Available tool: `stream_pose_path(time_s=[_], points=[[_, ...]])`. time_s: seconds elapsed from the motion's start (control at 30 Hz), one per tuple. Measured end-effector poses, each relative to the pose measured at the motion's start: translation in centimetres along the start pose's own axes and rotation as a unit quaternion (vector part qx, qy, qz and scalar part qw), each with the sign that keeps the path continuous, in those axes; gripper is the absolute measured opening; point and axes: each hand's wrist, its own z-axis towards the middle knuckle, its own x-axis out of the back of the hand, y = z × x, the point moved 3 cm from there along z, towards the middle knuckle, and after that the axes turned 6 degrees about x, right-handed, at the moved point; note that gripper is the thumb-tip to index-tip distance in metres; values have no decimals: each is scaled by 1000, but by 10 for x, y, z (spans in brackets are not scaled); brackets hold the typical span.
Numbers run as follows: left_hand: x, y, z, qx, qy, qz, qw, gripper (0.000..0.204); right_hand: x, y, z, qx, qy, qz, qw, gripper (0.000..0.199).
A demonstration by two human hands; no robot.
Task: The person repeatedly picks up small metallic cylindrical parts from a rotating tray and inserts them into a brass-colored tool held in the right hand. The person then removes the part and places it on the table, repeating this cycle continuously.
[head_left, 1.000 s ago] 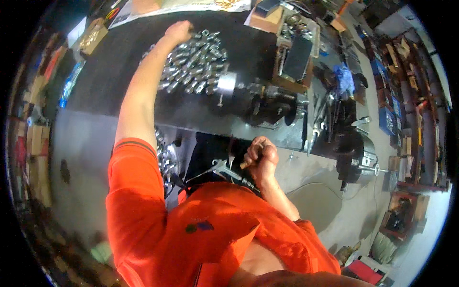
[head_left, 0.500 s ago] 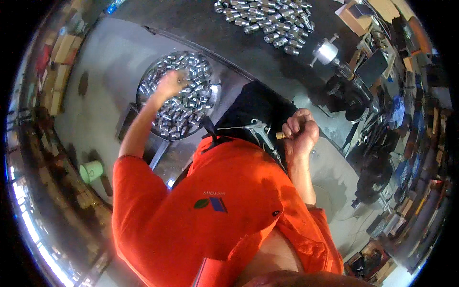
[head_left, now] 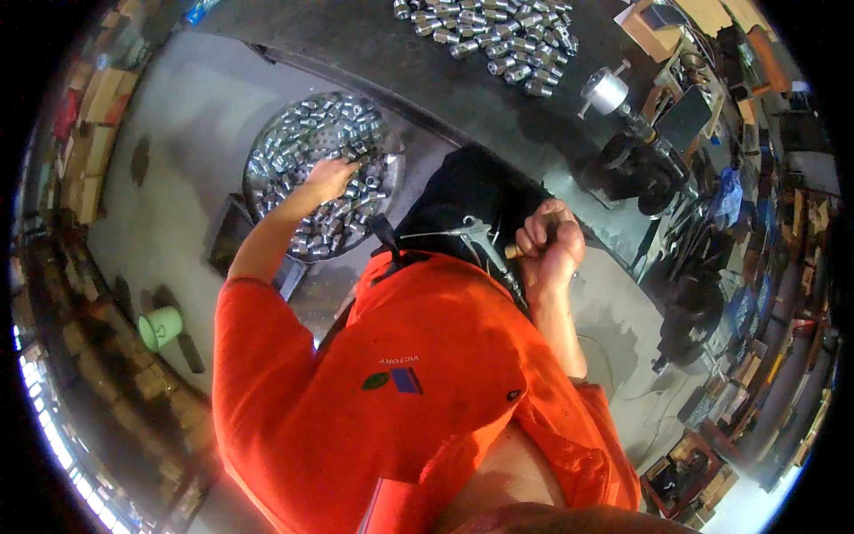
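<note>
My left hand (head_left: pixel 332 179) reaches into a round metal tray (head_left: pixel 398 169) heaped with shiny metal fittings (head_left: pixel 313 233). Its fingers are drawn together on a fitting near the middle of the heap, though the fingertips partly hide it. My right hand (head_left: pixel 553 242) is raised near the bench edge, its fingers curled around a short brass-coloured cylindrical piece (head_left: pixel 513 251). The end of that piece sticks out to the left; the rest is hidden in the fist. An air blow gun (head_left: pixel 476 233) with a thin nozzle lies on my dark-clad lap, left of my right hand.
More metal fittings (head_left: pixel 511 40) lie spread on the dark workbench (head_left: pixel 356 44). A clamping fixture (head_left: pixel 606 93) with a round silver body stands on the bench to the right, near assorted tools (head_left: pixel 680 227). A pale green bucket (head_left: pixel 160 327) is on the floor at left.
My left hand has moved slightly toward me within the tray, and its fingers have come down among the fittings. My right hand keeps its hold on the brass-coloured piece. The view has shifted a little.
</note>
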Motion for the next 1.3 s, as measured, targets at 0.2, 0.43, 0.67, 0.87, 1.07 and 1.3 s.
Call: stream_pose_path(time_s=[0.2, 0.43, 0.67, 0.87, 1.07, 1.3], points=[[-1, 2, 5, -38, -14, 62, 997, 27, -1, 1, 2, -4, -7, 2, 1000, 18], [7, 9, 6, 53, -7, 82, 995, 25, 3, -1, 2, -5, 5, 3, 1000, 19], [17, 0, -4, 267, 40, 10, 963, 26, 2, -1, 2, -21, -11, 17, 1000, 20], [81, 55, -39, 157, 60, -796, 581, 35, -15, -1, 8, -36, -80, 39, 995, 21], [110, 191, -33, -20, -183, -916, 355, 23, -41, -13, 12, 15, -125, 62, 990, 23], [119, 240, -30, -40, -136, -874, 464, 28, -23, -24, 11, 143, -87, 75, 983, 25]])
